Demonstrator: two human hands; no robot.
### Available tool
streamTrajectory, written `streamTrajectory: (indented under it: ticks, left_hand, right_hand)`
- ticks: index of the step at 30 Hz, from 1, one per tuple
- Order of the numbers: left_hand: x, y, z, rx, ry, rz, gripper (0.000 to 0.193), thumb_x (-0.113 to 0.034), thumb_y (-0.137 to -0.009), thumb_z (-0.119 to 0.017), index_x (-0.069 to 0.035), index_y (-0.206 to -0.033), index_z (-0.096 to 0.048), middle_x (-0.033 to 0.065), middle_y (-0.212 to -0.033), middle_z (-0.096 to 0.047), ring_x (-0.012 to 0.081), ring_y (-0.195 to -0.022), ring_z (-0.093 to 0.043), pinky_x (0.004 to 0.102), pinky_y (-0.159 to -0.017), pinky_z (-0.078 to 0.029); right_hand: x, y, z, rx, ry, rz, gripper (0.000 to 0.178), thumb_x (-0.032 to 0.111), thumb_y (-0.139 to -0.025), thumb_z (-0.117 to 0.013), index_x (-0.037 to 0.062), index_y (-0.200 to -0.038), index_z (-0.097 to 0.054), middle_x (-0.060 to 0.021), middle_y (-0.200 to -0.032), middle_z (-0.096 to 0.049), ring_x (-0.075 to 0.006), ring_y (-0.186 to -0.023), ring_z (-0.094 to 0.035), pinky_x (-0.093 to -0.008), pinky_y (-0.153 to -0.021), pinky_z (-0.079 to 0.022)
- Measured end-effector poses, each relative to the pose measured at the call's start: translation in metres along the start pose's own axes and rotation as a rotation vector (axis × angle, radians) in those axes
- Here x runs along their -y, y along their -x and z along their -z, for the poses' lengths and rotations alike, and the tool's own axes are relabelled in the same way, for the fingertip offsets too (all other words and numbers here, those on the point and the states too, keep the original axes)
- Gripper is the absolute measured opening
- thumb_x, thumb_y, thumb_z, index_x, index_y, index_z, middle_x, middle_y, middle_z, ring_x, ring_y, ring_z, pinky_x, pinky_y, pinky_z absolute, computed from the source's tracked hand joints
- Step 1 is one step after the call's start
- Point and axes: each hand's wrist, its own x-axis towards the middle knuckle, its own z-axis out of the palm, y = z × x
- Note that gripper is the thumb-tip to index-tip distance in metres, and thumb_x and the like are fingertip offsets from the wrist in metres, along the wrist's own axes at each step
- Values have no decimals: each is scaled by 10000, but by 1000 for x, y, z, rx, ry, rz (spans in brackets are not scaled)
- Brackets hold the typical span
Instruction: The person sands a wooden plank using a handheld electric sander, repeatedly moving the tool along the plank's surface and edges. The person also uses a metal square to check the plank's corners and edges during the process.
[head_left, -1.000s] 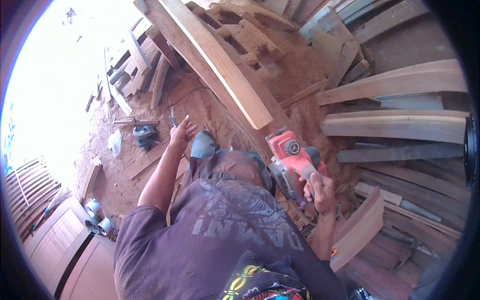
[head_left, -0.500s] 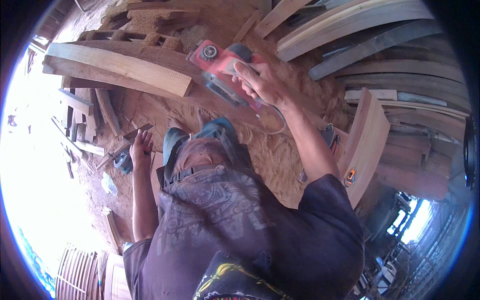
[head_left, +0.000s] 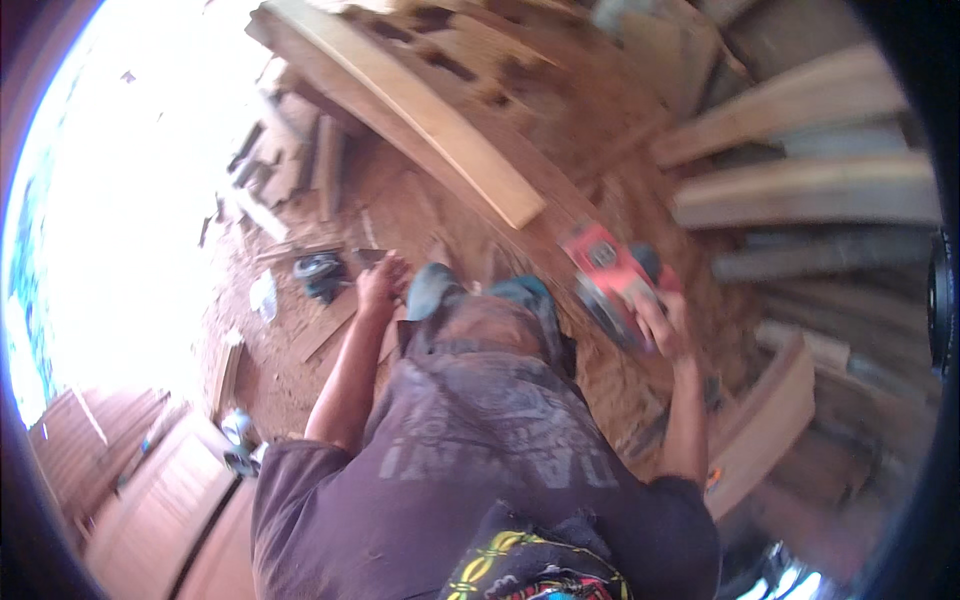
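My right hand (head_left: 657, 318) grips the rear handle of a red hand-held power planer (head_left: 612, 270), which has a dark base and a round dial on top. The planer is off to the right, close to the near end of a long board on the ground. My left hand (head_left: 383, 280) is in front of my left leg, its fingers smeared by motion. Beside its fingertips is a dark flat blade-like piece (head_left: 370, 257); I cannot tell whether the hand touches it. A dark blue and black power tool (head_left: 320, 272) lies on the ground left of this hand.
A pale timber (head_left: 430, 120) lies along a longer board ahead. Curved planks (head_left: 810, 192) are stacked at the right, and a thick board (head_left: 765, 420) stands near my right elbow. Sawdust covers the ground (head_left: 270, 370). Wide brown panels (head_left: 165, 490) lie at the lower left.
The view has turned to the right. My right hand has brought the planer nearer to my body, down from over the boards ahead. The left hand has come closer to my legs.
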Motion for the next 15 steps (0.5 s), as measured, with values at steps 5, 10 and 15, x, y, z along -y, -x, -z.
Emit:
streamTrajectory:
  ticks: [5,10,15]
  left_hand:
    - [-28,6,-40,20,-85,-42,332,-296,-1002,-807,-40,-1174,-684,89,-1135,-762,211,-1042,-771,342,-723,-589]
    - [-30,21,-70,134,-42,-79,367,-327,-989,-818,-41,-1175,-681,91,-1117,-756,221,-1037,-757,350,-749,-585]
    - [-36,32,-96,270,-17,-73,407,-341,-999,-817,-18,-1208,-683,98,-1153,-752,218,-1039,-766,337,-746,-588]
  right_hand:
    - [-13,10,18,-33,74,-172,466,429,-1058,-660,-10,-916,-726,12,-646,-578,-69,-547,-508,-298,-508,-379]
    - [-20,14,25,-11,80,-197,464,438,-1047,-682,-4,-916,-734,-5,-641,-598,-90,-559,-534,-303,-524,-412]
    - [5,1,30,-84,474,-86,489,465,-969,-771,-23,-958,-770,-111,-727,-708,-236,-690,-682,-422,-669,-530]
